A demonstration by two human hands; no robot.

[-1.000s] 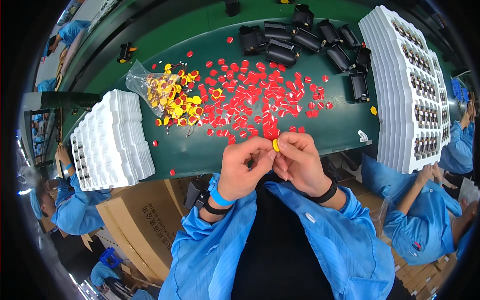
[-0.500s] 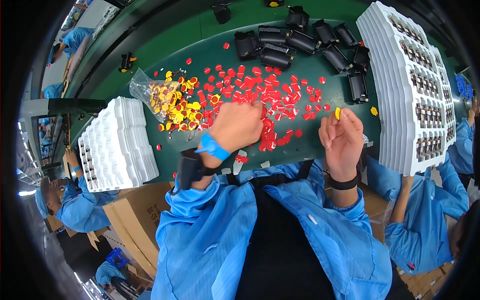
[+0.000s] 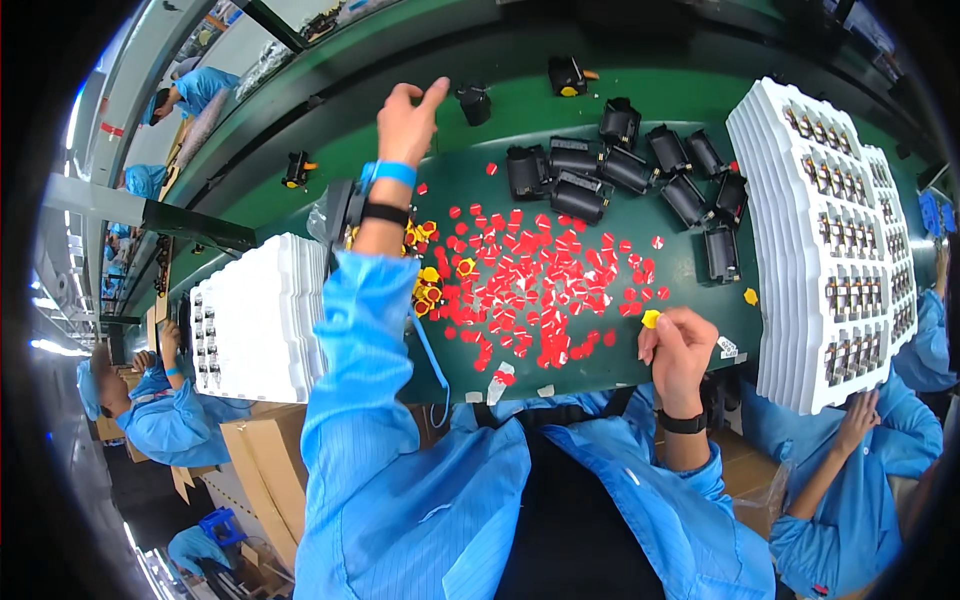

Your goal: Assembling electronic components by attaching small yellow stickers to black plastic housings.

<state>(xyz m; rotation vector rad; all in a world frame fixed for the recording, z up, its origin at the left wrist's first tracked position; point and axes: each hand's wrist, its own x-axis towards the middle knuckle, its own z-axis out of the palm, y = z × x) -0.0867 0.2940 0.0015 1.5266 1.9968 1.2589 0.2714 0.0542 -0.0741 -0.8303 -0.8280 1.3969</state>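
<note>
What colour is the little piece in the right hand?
The piece is yellow; the head view shows it best.

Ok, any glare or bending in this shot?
In the head view, the green table looks bowed along its edges and black rims the frame; same view, a light strip glares at far left and the left tray stack looks washed out; same view, the yellow piece in the right hand looks fairly sharp.
</note>
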